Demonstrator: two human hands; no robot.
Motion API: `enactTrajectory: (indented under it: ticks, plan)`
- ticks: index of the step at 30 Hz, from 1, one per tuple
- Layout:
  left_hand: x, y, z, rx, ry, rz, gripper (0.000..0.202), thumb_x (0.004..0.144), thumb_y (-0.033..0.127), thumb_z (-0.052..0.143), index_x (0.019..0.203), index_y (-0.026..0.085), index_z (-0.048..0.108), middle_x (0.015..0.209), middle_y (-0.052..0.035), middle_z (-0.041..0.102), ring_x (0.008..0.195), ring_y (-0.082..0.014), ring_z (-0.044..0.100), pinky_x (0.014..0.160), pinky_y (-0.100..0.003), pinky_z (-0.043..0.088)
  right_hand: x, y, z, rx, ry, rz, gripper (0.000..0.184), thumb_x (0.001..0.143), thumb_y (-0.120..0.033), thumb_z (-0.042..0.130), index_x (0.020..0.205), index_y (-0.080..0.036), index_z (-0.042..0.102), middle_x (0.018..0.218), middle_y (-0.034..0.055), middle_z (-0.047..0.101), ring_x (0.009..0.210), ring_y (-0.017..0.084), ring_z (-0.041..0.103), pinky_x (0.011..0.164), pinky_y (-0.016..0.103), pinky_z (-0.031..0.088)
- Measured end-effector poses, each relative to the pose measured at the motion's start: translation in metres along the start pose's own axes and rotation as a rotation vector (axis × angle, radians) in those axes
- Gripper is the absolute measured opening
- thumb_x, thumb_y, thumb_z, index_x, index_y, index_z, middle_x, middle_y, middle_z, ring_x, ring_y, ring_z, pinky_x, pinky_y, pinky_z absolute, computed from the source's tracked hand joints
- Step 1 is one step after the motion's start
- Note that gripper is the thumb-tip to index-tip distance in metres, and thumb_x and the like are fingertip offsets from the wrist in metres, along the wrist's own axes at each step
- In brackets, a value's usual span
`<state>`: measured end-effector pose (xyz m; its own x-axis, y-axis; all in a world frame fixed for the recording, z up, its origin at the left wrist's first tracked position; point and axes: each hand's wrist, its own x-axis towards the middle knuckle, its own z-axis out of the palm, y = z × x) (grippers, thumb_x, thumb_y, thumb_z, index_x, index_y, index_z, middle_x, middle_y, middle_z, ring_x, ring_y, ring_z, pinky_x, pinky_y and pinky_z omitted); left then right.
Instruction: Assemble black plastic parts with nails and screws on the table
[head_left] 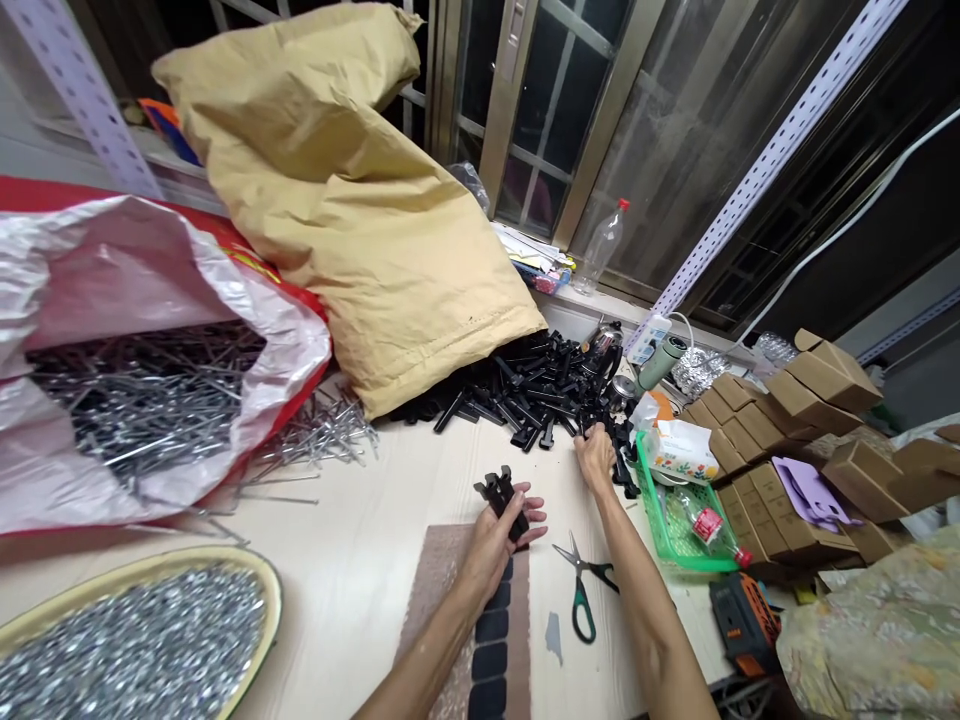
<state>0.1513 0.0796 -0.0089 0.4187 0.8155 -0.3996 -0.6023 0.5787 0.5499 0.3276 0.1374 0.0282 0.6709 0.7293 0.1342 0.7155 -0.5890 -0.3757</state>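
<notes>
Now | left hand [496, 540]: fingers clasp black T-shaped pegs [501, 494] | right hand [595, 456]: fingers curled in peg pile [536, 385], grip unclear

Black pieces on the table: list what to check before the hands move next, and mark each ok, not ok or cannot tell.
1. Grip: the left hand has its fingers closed round the bundle of black pieces: ok.
2. Reach: the right hand touches the near edge of the pile: ok.
3. Pick: whether the right hand has a piece pinched: cannot tell, since its fingers are curled among the pieces.
4. Stock: many pieces spill from the brown sack: ok.
5. Clearance: the scissors lie flat between the forearms, apart from both hands: ok.
</notes>
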Motion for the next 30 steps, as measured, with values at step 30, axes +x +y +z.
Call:
enactTrajectory:
  ticks: [30]
  plan:
    - [-0.003, 0.003, 0.014, -0.130, 0.055, 0.070, 0.048, 0.041, 0.032, 0.088, 0.081, 0.014, 0.067, 0.061, 0.0008, 0.063, 0.055, -0.0118, 0.058, 0.055, -0.026, 0.050, -0.096, 0.017, -0.008, 0.472, -0.028, -0.429, 0.034, 0.083, -0.037, 0.052, 0.108, -0.015, 0.062, 0.081, 0.0056, 0.066, 0.063, 0.016, 0.057, 0.061, 0.029, 0.049]
